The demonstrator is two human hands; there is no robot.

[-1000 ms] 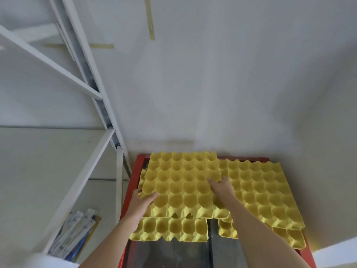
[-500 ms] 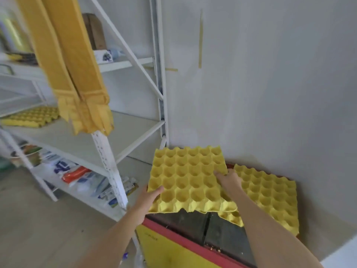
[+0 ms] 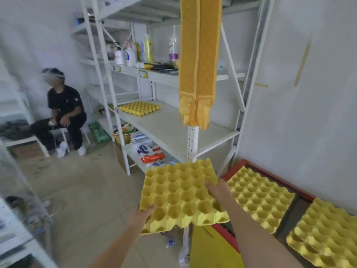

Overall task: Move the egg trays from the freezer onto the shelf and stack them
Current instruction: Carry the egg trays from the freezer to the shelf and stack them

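Both hands grip egg tray (image 3: 179,192): left hand (image 3: 142,215) near corner, right hand (image 3: 217,190) right edge

A yellow egg tray (image 3: 181,194) is held level in mid-air at the centre bottom, gripped at its 7 o'clock corner by the left hand (image 3: 142,216) and at its 3 o'clock edge by the right hand (image 3: 217,190). At 4 o'clock, two more egg trays (image 3: 259,198) are seen lying on the red-rimmed freezer (image 3: 274,174). At 12 o'clock a white shelf (image 3: 173,128) is seen, with one tray (image 3: 140,107) resting on its far end. A seated person (image 3: 63,111) is visible at 9 o'clock.
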